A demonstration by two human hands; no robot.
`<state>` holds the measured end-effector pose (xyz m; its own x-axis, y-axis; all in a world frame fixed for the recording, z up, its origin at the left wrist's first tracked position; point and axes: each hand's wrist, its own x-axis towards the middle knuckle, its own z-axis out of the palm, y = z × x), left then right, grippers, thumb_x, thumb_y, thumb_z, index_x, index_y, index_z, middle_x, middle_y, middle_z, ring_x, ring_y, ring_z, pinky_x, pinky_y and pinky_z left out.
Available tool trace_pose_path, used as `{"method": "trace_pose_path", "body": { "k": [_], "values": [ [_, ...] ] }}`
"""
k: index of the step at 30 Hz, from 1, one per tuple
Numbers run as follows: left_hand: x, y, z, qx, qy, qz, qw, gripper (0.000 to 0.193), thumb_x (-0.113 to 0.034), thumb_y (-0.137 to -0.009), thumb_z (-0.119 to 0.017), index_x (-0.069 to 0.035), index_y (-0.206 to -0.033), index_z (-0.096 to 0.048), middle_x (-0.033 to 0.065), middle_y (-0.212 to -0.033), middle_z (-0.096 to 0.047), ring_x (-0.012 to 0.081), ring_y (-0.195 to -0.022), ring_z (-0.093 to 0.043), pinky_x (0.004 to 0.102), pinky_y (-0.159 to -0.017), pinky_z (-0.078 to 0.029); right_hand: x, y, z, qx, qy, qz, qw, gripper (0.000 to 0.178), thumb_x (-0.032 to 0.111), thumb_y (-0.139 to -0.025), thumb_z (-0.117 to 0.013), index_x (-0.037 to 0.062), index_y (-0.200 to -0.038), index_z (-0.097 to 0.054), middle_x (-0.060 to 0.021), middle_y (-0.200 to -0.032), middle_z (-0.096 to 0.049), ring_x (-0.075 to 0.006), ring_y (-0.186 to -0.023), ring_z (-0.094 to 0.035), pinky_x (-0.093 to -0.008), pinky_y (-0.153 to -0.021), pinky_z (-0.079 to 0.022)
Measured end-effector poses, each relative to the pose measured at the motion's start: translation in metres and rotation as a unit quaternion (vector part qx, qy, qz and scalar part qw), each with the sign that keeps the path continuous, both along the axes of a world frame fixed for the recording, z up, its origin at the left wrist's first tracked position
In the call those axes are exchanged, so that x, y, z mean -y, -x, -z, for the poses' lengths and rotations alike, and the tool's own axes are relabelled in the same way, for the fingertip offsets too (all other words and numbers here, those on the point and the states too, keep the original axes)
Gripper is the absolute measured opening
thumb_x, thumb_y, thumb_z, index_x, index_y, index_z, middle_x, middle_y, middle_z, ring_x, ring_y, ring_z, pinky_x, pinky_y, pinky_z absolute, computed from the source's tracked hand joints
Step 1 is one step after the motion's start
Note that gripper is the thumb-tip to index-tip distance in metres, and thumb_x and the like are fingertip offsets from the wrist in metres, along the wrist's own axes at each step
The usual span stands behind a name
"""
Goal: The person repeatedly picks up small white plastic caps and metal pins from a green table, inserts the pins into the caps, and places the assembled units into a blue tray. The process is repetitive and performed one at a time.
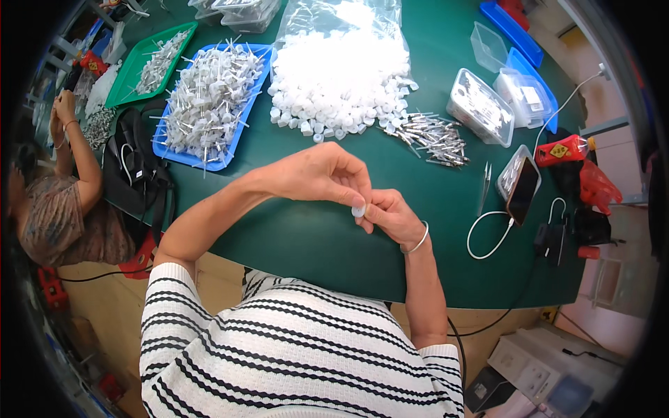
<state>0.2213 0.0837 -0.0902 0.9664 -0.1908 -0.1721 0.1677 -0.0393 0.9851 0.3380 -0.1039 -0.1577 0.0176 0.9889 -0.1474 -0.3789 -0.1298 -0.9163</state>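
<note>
Over the near middle of the green table, my two hands meet in front of me. My left hand [322, 175] is closed, its thumb and fingers pinching a small white plastic cap [358, 211]. Close against it, my right hand [392, 217] is closed too, thumb pressed to fingers beside the cap; whatever it grips is hidden. Beyond my hands, a large heap of loose white caps [334, 90] spills from a clear plastic bag [341, 21]. To its right lies a pile of thin metal pins [435, 139].
At left, a blue tray [221, 162] holds capped pins, behind it a green tray [125, 76]. Clear plastic boxes [481, 108], tweezers [486, 182] and a phone [522, 193] with a white cable lie at right. A co-worker [70, 202] sits at far left.
</note>
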Motion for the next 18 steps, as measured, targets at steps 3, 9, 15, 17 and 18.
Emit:
{"method": "trace_pose_path", "body": {
  "k": [3, 9, 15, 17, 18],
  "values": [
    [-0.001, -0.002, 0.010, -0.060, 0.096, 0.029, 0.993, 0.012, -0.007, -0.084, -0.069, 0.003, -0.089, -0.066, 0.0074, -0.084, -0.069, 0.0103, -0.078, -0.064, 0.0228, -0.074, -0.051, 0.004, -0.001, 0.001, -0.005, 0.008, -0.023, 1.000, 0.023, 0.021, -0.094, -0.057, -0.0004, -0.089, -0.066, -0.0003, -0.070, -0.059, -0.0057, -0.064, -0.052, -0.0193, -0.058, -0.040],
    [-0.007, 0.029, 0.013, 0.018, 0.074, -0.138, 0.987, 0.005, -0.003, -0.083, -0.067, 0.002, -0.084, -0.066, 0.0072, -0.083, -0.068, 0.0106, -0.078, -0.063, 0.0223, -0.073, -0.050, -0.010, -0.021, -0.017, 0.292, 0.016, 0.255, 0.921, 0.011, 0.009, -0.088, -0.060, 0.0009, -0.086, -0.068, -0.0036, -0.082, -0.064, -0.0112, -0.071, -0.055, -0.0250, -0.064, -0.043],
    [-0.059, 0.092, -0.011, 0.219, -0.336, -0.504, 0.765, 0.004, -0.004, -0.079, -0.068, -0.003, -0.082, -0.066, 0.0053, -0.080, -0.065, 0.0163, -0.076, -0.061, 0.0283, -0.068, -0.046, -0.019, -0.054, 0.000, 0.705, 0.032, 0.348, 0.617, 0.012, 0.009, -0.078, -0.068, 0.0035, -0.088, -0.063, -0.0119, -0.084, -0.057, -0.0311, -0.083, -0.052, -0.0412, -0.078, -0.040],
    [-0.088, 0.114, -0.011, 0.242, -0.406, -0.566, 0.676, 0.008, -0.002, -0.074, -0.070, -0.004, -0.080, -0.066, 0.0059, -0.084, -0.064, 0.0211, -0.082, -0.059, 0.0315, -0.072, -0.045, -0.024, -0.056, 0.007, 0.736, 0.027, 0.326, 0.593, 0.012, 0.008, -0.077, -0.069, 0.0035, -0.087, -0.063, -0.0119, -0.086, -0.056, -0.0320, -0.085, -0.051, -0.0413, -0.076, -0.041],
    [-0.103, 0.123, -0.008, 0.242, -0.451, -0.583, 0.631, 0.008, -0.001, -0.074, -0.070, -0.004, -0.081, -0.066, 0.0060, -0.084, -0.064, 0.0207, -0.083, -0.059, 0.0311, -0.074, -0.045, -0.028, -0.053, 0.007, 0.738, 0.031, 0.322, 0.593, 0.012, 0.007, -0.076, -0.069, 0.0034, -0.086, -0.063, -0.0120, -0.085, -0.055, -0.0319, -0.084, -0.051, -0.0413, -0.076, -0.041]
  ]
}}
